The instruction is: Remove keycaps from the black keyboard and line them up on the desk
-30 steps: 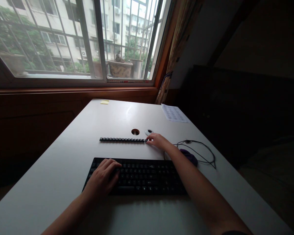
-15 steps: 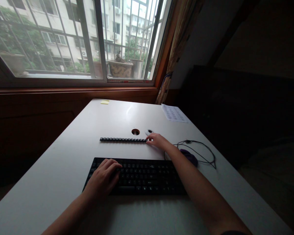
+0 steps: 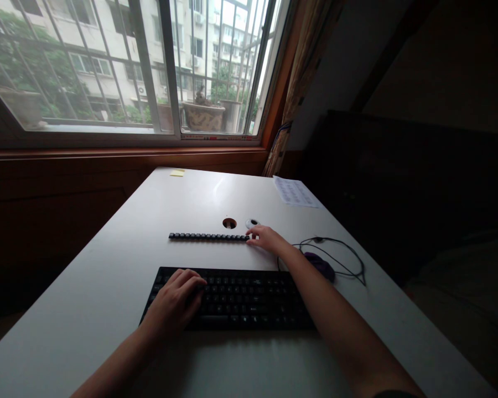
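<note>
A long row of small black keycaps (image 3: 207, 237) stands on the white desk, behind a black keyboard (image 3: 249, 301). At the right end of that row, my right hand (image 3: 268, 239) has its thumb and index finger closed around the last keycap (image 3: 247, 237). My right forearm passes over the keyboard's right side and hides part of it. Over the keyboard's left part lies my left hand (image 3: 178, 296), fingers bent and resting on the keys, with nothing visible in its grasp. It covers the keys below it.
Just beyond my right hand is a round grey-white cable-hole cover (image 3: 252, 223), beside an open hole (image 3: 229, 223) in the desk (image 3: 108, 265). A dark mouse (image 3: 319, 266) and its looped cable (image 3: 363, 265) lie right. Printed paper (image 3: 295, 192) and yellow sticky notes (image 3: 177, 173) are at the back.
Hardly anything differs. My right hand's fingertips have shifted very slightly left at the end of the keycap row; my left hand stays in place.
</note>
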The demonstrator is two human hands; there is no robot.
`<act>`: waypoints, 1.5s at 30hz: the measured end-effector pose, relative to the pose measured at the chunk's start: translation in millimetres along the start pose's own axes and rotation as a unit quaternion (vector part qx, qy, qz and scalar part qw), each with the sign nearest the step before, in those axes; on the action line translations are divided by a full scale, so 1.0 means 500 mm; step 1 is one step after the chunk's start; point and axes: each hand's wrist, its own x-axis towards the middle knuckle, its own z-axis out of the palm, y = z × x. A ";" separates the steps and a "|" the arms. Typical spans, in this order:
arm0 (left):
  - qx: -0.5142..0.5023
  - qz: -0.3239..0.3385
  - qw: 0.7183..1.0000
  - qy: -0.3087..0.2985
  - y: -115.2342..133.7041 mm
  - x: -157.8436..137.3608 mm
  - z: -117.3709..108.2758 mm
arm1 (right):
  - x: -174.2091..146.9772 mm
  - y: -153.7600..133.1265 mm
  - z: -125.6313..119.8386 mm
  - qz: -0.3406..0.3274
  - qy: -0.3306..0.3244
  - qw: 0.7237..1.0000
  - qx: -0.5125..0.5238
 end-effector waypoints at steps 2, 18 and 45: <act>0.000 -0.001 1.000 -0.001 0.001 0.000 0.000 | -0.002 -0.003 -0.003 -0.003 0.005 1.000 0.000; -0.006 -0.011 1.000 -0.014 0.001 0.001 0.000 | 0.043 -0.081 0.028 -0.053 0.035 0.997 -0.042; -0.004 -0.013 1.000 -0.026 0.000 0.002 0.002 | 0.079 -0.091 0.053 -0.061 -0.007 0.998 -0.016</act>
